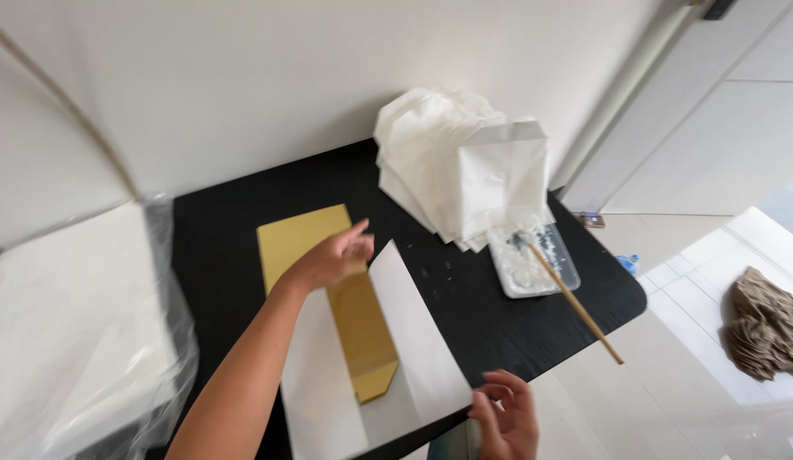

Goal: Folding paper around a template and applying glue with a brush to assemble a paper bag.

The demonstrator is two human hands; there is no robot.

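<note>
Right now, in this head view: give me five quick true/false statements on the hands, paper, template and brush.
1. The left hand rests on the mustard-yellow card template. True.
2. The template lies on a white sheet of paper with a flap folded up. True.
3. The right hand holds the wooden-handled brush. False: it is at the paper's near corner; the brush rests in the clear plastic tray.
4. The round table is white. False: black.
5. The pile of folded white paper bags sits on the floor. False: on the table.
</note>
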